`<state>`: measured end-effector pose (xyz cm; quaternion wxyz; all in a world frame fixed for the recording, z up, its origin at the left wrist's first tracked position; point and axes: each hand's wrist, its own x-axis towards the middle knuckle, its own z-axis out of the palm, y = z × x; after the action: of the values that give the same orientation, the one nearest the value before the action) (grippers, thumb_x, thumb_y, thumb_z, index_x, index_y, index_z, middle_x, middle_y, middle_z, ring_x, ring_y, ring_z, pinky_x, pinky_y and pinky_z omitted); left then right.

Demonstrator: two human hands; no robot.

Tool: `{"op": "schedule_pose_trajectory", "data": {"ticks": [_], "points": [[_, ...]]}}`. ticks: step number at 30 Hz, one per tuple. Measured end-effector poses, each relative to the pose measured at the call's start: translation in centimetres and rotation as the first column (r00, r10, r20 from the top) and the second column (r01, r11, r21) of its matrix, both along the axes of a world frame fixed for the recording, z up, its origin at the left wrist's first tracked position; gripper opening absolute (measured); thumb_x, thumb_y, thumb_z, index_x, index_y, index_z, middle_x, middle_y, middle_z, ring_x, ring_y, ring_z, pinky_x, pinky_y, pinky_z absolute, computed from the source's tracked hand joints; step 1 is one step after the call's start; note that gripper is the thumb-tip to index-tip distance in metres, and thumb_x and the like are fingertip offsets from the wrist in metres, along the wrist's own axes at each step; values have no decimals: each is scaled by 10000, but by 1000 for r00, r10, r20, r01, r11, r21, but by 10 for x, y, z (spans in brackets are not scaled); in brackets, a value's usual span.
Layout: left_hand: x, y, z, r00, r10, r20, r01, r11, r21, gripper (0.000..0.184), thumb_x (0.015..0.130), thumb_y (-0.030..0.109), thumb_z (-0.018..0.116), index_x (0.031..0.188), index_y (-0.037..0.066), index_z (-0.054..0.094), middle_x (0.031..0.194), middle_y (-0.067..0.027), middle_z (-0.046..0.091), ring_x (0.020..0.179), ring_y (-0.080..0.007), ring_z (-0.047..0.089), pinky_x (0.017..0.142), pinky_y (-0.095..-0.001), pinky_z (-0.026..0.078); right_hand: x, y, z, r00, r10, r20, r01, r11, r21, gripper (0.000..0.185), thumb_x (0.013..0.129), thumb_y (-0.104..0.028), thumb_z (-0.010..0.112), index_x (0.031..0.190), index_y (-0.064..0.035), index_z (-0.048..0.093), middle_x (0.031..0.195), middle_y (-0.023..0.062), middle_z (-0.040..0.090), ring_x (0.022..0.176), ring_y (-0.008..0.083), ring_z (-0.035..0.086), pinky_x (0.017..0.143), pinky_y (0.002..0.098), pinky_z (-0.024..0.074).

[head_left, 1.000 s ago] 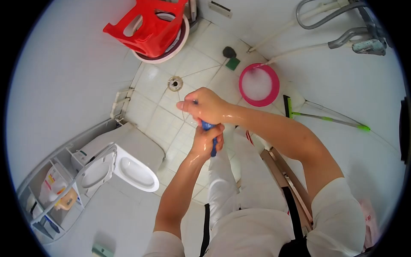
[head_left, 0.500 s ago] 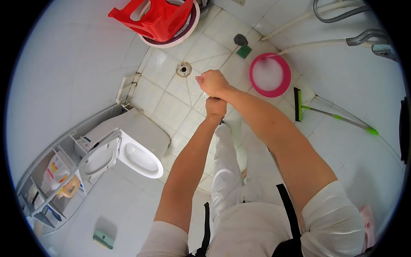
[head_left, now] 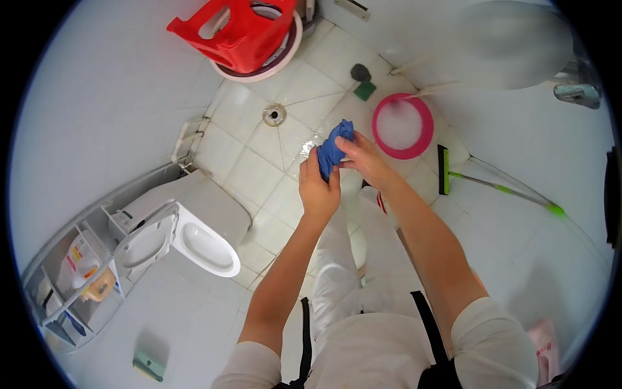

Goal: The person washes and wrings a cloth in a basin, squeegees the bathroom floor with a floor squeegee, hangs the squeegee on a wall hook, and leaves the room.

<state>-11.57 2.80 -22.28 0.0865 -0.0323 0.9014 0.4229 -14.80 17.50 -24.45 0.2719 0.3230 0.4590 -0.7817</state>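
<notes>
A crumpled blue cloth is held between both hands above the tiled floor. My left hand grips its lower left end, fingers curled around it. On the upper right side, my right hand pinches the cloth with the thumb laid across it. To the right of the hands stands a pink basin with foamy water in it. A round floor drain lies beyond the hands to the left, and wet shine shows on the tiles near the cloth.
A red stool rests on a basin at the top. The white toilet and a wall shelf with bottles are on the left. A green pad and a dark scrubber lie behind the pink basin. A squeegee leans at right.
My hands have moved from being clasped one above the other to side by side, showing the blue cloth between them. A blurred grey round shape has appeared at the upper right.
</notes>
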Motion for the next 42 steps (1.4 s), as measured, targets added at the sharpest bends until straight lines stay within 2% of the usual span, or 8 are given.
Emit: {"op": "schedule_pose_trajectory", "data": {"ticks": [6,13,18,28,30,33,38,42], "points": [[-10,-2,40,567,-188,802,-687,429,586,436,1013,291,369,1352,20,407,1171,-163,586,970,-271,626,772,-441,564,29,52,13,973,-222,-63,161,850,-502,544,871,-278,659,1312,-57,429,1152,69,571,1059,184,575,894,356,484],[11,58,34,824,-66,563,-231,868,440,344,991,260,484,1200,8,593,997,-53,640,844,-111,590,707,-291,521,71,98,27,968,-152,-200,141,988,-69,515,872,-114,638,1335,-36,426,1109,55,588,1039,163,573,892,317,476],[-38,47,55,829,133,543,-482,662,574,275,982,262,487,1031,12,589,911,-71,638,825,-168,625,720,-330,544,96,173,33,978,102,-182,-95,994,47,346,833,-102,668,1169,-54,600,946,56,637,873,126,588,790,273,474],[13,124,198,964,-263,-27,234,800,553,158,906,129,564,940,-11,630,834,-101,613,726,-180,555,673,-280,427,111,185,69,426,899,-104,-150,183,972,400,585,-407,719,895,-154,699,906,183,586,860,379,556,742,473,449],[26,122,209,965,-262,-22,209,712,670,183,906,138,556,926,-31,624,831,-128,611,716,-186,538,665,-289,417,122,178,65,488,715,-500,-166,639,751,371,659,-289,752,988,-133,678,1288,235,514,1184,423,479,1034,473,356],[35,137,242,962,-273,-11,174,580,796,255,908,185,562,910,-65,611,820,-156,608,670,-177,506,639,-294,397,111,175,122,548,302,-780,-220,952,214,514,633,-114,791,1098,-90,573,1168,105,588,1199,369,479,1045,408,367],[-7,127,324,987,-122,-103,145,420,896,279,923,252,588,876,-17,534,777,-94,477,514,-130,453,454,-229,382,136,151,120,510,669,-541,-154,689,708,422,662,-254,782,1010,-77,624,1063,113,622,1077,289,559,967,444,390],[-70,99,363,978,57,-203,183,248,951,203,971,213,512,992,15,470,859,-61,442,522,-91,434,473,-224,402,118,212,162,861,261,-436,178,649,740,426,638,-125,713,1038,-67,578,857,127,628,779,286,628,712,371,500]]}}
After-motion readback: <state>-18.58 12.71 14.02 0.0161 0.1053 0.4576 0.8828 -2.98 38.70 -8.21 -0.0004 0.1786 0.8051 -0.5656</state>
